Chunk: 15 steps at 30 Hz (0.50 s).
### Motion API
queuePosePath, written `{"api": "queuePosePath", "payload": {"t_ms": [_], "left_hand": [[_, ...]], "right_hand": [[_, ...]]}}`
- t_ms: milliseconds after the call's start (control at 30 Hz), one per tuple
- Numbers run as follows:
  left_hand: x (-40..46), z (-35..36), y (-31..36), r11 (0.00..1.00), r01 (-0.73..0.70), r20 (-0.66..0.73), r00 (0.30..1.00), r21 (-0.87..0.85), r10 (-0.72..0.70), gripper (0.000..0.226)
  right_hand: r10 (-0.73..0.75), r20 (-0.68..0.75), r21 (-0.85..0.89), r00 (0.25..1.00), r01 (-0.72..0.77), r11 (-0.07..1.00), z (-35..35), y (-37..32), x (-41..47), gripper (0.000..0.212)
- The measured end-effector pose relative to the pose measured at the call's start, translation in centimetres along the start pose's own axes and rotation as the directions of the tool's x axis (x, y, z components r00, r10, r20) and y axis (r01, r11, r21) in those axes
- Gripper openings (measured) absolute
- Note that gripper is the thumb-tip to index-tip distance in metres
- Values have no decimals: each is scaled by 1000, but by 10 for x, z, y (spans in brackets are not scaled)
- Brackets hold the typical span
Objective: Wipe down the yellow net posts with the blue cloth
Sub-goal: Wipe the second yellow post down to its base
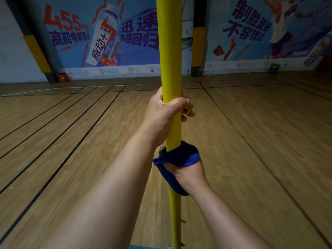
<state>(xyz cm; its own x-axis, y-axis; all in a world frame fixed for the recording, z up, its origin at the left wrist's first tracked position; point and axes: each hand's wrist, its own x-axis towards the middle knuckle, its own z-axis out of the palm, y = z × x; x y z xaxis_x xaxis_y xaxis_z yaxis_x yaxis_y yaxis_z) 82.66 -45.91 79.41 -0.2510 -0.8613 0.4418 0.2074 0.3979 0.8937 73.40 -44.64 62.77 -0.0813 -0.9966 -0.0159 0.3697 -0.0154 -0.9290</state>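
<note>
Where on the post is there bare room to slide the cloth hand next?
Bare yellow post shows between the left hand above and the blue cloth gripped by the right hand below. More bare post runs below the cloth and above the left hand. It is crowded at the small ring by the left fingers.

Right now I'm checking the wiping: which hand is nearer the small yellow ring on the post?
Left. The left hand grips the post right at the ring; the right hand holds the blue cloth lower down.
</note>
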Motion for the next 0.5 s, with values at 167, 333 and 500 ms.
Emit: {"api": "queuePosePath", "payload": {"t_ms": [167,333,500], "left_hand": [[1,-1,-1,1000,0,8,1000,-20,0,27],[1,-2,-2,999,-13,34,999,-35,14,28],[3,-4,-2,999,-16,46,999,-48,19,27]], "right_hand": [[-182,21,-249,983,182,951,0,-8,1,46],[-123,81,-136,989,134,982,-7,3,-4,66],[53,101,-10,993,-52,999,-15,22,0,94]]}}
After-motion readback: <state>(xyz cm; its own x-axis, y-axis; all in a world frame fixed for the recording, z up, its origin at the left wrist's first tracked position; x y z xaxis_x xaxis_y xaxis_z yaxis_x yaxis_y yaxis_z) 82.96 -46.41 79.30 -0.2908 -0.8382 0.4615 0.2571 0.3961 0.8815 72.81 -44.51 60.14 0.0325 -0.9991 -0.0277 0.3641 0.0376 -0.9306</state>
